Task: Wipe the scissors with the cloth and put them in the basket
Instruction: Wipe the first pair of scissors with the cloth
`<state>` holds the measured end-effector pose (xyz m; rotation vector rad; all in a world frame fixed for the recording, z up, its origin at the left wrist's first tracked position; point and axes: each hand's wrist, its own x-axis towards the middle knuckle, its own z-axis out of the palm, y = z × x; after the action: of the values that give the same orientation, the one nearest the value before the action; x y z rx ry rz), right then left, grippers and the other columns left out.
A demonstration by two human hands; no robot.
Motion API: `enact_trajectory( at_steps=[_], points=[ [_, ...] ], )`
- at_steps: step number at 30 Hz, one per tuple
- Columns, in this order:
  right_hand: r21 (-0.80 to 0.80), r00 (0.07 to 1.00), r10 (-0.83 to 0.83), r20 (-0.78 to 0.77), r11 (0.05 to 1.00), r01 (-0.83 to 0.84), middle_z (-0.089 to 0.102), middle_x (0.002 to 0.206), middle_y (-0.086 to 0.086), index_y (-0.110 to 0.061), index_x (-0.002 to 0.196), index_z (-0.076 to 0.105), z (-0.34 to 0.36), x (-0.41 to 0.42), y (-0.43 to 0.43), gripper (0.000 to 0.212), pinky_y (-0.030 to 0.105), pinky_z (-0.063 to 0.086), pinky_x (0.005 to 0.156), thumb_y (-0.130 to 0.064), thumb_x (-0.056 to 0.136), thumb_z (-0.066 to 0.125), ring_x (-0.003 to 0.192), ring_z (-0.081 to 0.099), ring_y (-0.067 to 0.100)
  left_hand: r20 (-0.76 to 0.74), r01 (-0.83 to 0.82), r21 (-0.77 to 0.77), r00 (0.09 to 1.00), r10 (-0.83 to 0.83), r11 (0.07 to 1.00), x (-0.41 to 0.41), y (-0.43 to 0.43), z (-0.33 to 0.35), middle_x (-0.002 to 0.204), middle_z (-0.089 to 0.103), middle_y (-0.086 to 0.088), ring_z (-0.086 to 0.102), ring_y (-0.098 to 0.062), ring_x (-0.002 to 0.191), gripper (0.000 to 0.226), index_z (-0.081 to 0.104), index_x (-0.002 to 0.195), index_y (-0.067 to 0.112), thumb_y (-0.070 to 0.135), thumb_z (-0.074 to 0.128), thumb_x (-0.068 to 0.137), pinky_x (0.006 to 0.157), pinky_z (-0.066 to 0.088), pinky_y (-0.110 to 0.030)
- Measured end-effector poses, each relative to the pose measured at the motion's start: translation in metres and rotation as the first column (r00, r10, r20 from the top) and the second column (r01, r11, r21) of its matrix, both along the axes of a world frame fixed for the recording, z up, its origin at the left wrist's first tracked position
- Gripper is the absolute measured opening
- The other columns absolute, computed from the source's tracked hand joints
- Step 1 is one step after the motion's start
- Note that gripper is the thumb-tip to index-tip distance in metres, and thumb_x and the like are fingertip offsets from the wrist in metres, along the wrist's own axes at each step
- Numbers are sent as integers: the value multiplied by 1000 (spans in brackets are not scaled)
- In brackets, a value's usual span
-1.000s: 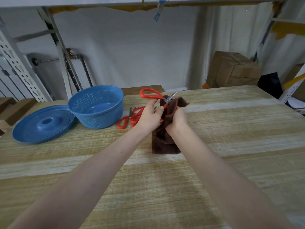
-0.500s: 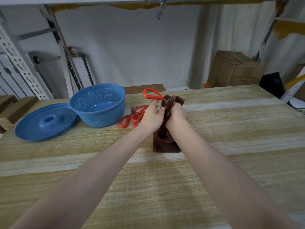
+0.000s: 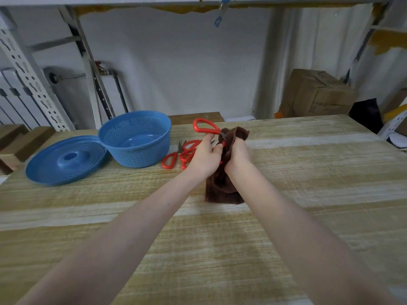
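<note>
Both bare forearms reach forward and meet over the middle of the worktop (image 3: 308, 172), which is of pale wood with a streaked grain. The left hand (image 3: 206, 156) shows its back to the camera. Its fingers are curled, and its grip is closed on the lower handle of the scissors (image 3: 206, 126). The upper handle, a smooth red plastic loop, stands free above the fingers. The right hand (image 3: 239, 158) is just beside the left one, and its grip is closed round the cloth (image 3: 222, 190), which is bunched over the blades. Only a small piece of grey metal shows at the edge of the cloth. The cloth is dark brown and soft, with a short pile, and its loose end hangs down below the wrists toward the worktop.

The basket (image 3: 141, 155) stands on the worktop to the left of the hands. It is round, of blue plastic, with a wall full of small holes. Between it and the left hand lie more red-handled scissors (image 3: 178, 154). A round blue lid (image 3: 66, 159), also perforated, lies against the left side of the basket.
</note>
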<state>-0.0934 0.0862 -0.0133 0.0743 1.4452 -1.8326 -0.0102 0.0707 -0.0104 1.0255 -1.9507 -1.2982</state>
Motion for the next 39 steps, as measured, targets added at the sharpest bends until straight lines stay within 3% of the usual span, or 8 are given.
enact_trajectory(
  at_steps=[7, 12, 22, 29, 33, 36, 37, 39],
  points=[
    [8, 998, -53, 38, 999, 53, 67, 69, 10, -5, 74, 63, 8, -5, -4, 12, 46, 59, 79, -8, 86, 60, 66, 67, 28, 18, -5, 17, 1000, 5, 1000, -3, -4, 3, 140, 51, -13, 49, -29, 128, 47, 31, 148, 15, 21, 40, 102, 104, 45, -47],
    [-27, 988, -124, 91, 992, 127, 72, 93, 16, -1, 93, 67, 5, -2, -3, 16, 47, 58, 82, -16, 88, 63, 82, 70, 31, 21, -2, -4, 1000, 2, 1000, 0, -3, 0, 141, 50, -12, 48, -27, 130, 46, 34, 147, 11, 17, 40, 102, 107, 42, -47],
    [-5, 1000, 0, -9, 1000, 0, 67, 68, 8, -6, 70, 65, 2, 0, 2, 12, 35, 60, 65, -9, 80, 70, 59, 66, 24, -127, 12, 64, 992, -4, 998, 7, -1, 1, 76, 57, 4, 52, -12, 65, 37, 39, 140, 16, 15, 39, 103, 63, 47, -29],
    [5, 997, -76, 16, 997, 75, 67, 76, 10, -7, 78, 62, 3, -17, -4, 7, 30, 52, 52, -10, 84, 64, 61, 65, 25, -62, 15, 27, 998, -13, 1000, 7, 0, 6, 123, 60, -5, 59, -9, 99, 44, 33, 147, 14, 16, 38, 103, 90, 52, -29],
    [1, 1000, -7, 30, 1000, 7, 73, 81, 12, -7, 87, 68, 3, -13, -8, 26, 32, 57, 54, -24, 73, 81, 63, 70, 26, -108, 2, 16, 994, 0, 1000, 7, -2, 8, 91, 63, 2, 61, -4, 78, 45, 32, 148, 15, 13, 39, 103, 74, 53, -24],
    [-7, 995, 102, 10, 995, -102, 75, 85, 13, -7, 93, 72, -7, -10, -14, 44, 48, 60, 70, -31, 60, 87, 68, 73, 30, -106, -17, 25, 994, 19, 1000, 6, -6, 6, 128, 58, -20, 57, -32, 120, 48, 30, 149, 14, 14, 40, 102, 100, 48, -45],
    [5, 994, 104, 14, 995, -104, 75, 84, 13, -7, 91, 72, -5, -8, -11, 40, 48, 60, 70, -29, 61, 86, 68, 73, 30, -92, -14, 34, 996, 17, 999, 6, -5, 5, 127, 59, -19, 58, -33, 118, 47, 31, 148, 14, 15, 40, 102, 98, 49, -45],
    [16, 999, 54, 4, 998, -54, 73, 73, 11, -6, 80, 70, 2, -5, -2, 21, 42, 61, 67, -18, 67, 81, 63, 71, 27, -97, 15, 63, 995, -9, 998, 6, -2, 5, 86, 65, -6, 65, -16, 74, 43, 37, 145, 16, 13, 39, 102, 65, 55, -29]
  ],
)
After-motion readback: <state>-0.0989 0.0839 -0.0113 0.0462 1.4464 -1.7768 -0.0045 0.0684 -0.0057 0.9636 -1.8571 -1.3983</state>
